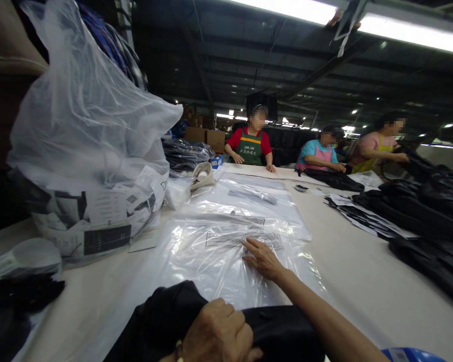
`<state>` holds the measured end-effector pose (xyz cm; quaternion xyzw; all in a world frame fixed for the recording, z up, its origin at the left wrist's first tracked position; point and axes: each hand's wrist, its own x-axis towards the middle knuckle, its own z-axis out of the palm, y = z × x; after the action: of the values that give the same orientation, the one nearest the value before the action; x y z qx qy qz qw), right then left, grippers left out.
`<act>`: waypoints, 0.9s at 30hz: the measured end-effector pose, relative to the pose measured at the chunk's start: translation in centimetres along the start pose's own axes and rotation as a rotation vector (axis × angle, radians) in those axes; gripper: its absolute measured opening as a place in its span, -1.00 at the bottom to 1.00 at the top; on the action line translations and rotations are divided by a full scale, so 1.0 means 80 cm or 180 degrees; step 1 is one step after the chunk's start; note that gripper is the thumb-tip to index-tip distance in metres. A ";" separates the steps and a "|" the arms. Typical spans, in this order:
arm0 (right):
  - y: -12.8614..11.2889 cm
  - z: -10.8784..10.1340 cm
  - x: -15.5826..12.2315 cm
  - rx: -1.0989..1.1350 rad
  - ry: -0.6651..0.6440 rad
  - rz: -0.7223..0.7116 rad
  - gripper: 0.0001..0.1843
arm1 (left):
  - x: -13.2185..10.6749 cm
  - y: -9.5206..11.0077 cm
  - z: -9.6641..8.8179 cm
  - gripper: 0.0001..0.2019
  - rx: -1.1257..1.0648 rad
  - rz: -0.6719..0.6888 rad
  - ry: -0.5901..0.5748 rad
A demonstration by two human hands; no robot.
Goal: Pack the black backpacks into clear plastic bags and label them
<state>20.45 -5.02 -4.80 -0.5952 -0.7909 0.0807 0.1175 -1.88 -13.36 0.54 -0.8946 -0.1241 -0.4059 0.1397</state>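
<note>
A broad, pale beige worktop [347, 251] spreads from the bottom edge of the frame to its middle. A tall translucent plastic sack [86, 130], its lower part filled with white and black printed labels, fills the upper left and left middle. A layered spread of clear, glossy plastic bags [181, 256] with dark printed panels lies on the worktop, in the centre of the frame. A heap of soft black fabric goods [423, 216] takes up the right edge.

At the bottom centre, a bunched black fabric piece [136, 334] lies over the near end of the bags. The left hand [219, 332] is there too, its grip closed in a fist around a fold of that black piece. The right hand [262, 259], in the middle of the frame, rests palm down on the bags, its grip loose with the fingers extended; it has hold of nothing that can be seen.

Beyond the worktop, at upper centre, a person in red sleeves and a green apron [251, 148] has a hand on its far edge. To the right, two more people in aprons [320, 156] handle black goods.

A beige fabric pouch [203, 176] lies just above the bags, left of centre. A small dark round object [301, 188] lies right of centre, and a thin yellowish bracelet [179, 350] circles the left wrist.
</note>
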 end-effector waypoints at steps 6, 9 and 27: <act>-0.017 0.021 -0.039 0.0581 -0.0159 -0.0471 -0.46 | -0.001 0.002 0.001 -0.57 -0.0185 -0.0169 0.0033; -0.013 0.034 -0.037 0.0941 -0.0001 -0.0397 -0.67 | -0.001 0.001 0.001 -0.58 -0.0366 -0.0413 -0.0088; 0.012 -0.060 0.048 0.1912 0.1492 0.0697 -0.52 | 0.082 -0.117 0.043 -0.68 -0.0681 -0.2889 -0.3205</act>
<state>21.69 -1.12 -0.12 -0.6174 -0.6157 0.1824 0.4544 1.53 -2.71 4.77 -0.8426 -0.4958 0.0309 -0.2081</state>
